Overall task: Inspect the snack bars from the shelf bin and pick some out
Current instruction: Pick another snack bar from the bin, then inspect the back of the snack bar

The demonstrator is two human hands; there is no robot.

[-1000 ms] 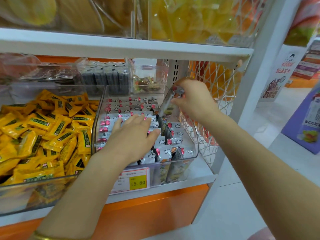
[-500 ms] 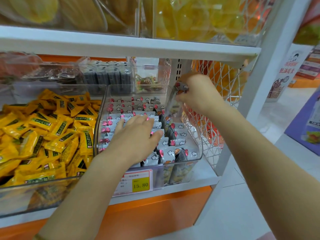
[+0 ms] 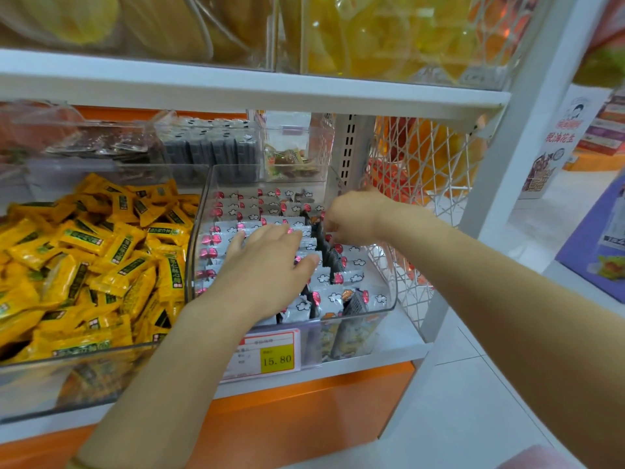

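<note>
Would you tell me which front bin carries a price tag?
The bin of white snack bars, where the left hand and right hand reach: its price tag reads 15.80. The other bin, of yellow packets, shows none.

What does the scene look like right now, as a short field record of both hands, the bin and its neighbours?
left hand: flat, fingers straight, resting on the snack bars
right hand: fingers curled among bars standing on edge; grip hidden
snack bars: silver wrappers, red marks, rows in the clear bin
price tag: on the bin front, reads 15.80
left of bin: yellow packets
right of bin: white mesh basket
</note>
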